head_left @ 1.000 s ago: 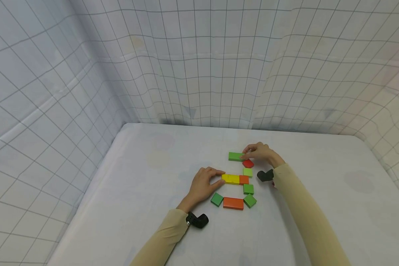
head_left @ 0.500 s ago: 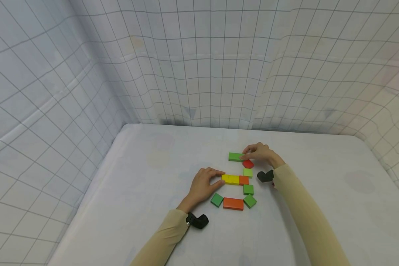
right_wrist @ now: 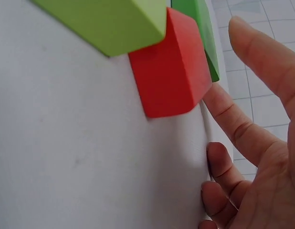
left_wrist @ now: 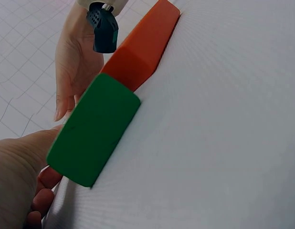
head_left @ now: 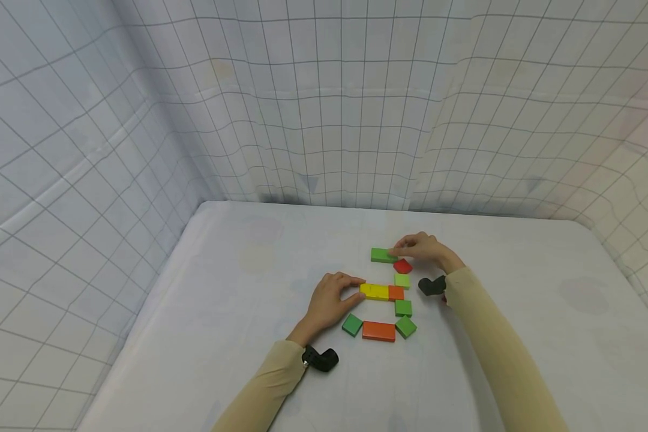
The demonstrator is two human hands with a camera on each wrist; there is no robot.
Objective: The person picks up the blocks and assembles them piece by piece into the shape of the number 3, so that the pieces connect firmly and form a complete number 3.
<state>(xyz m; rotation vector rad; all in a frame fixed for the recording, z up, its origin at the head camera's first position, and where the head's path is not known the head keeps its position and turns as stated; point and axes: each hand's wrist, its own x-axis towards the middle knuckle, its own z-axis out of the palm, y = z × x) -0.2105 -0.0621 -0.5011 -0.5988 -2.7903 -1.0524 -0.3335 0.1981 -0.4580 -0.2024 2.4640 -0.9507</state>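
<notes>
In the head view, my left hand [head_left: 328, 303] rests at the left end of a yellow block [head_left: 375, 292], pinching it between thumb and index finger. An orange block [head_left: 396, 293] touches its right end. Farther back, a long green block [head_left: 381, 255] lies beside my right hand [head_left: 423, 247]. The right wrist view has the thumb [right_wrist: 255, 45] lifted off that block, while the index finger [right_wrist: 228, 107] reaches its end. A red block [right_wrist: 166, 71] sits close by, against a light green one [right_wrist: 119, 24]. The left wrist view hides the yellow block.
Nearer the front lie a dark green block [head_left: 352, 324], a long orange-red block [head_left: 378, 331] and a tilted green block [head_left: 406, 327]. Another green block [head_left: 403, 308] sits above that one. All rest on a white-covered table [head_left: 237, 258], with gridded curtains [head_left: 324, 108] behind.
My right thumb has shifted slightly from the near edge of the long green block to over its top. The left hand and the blocks look unmoved.
</notes>
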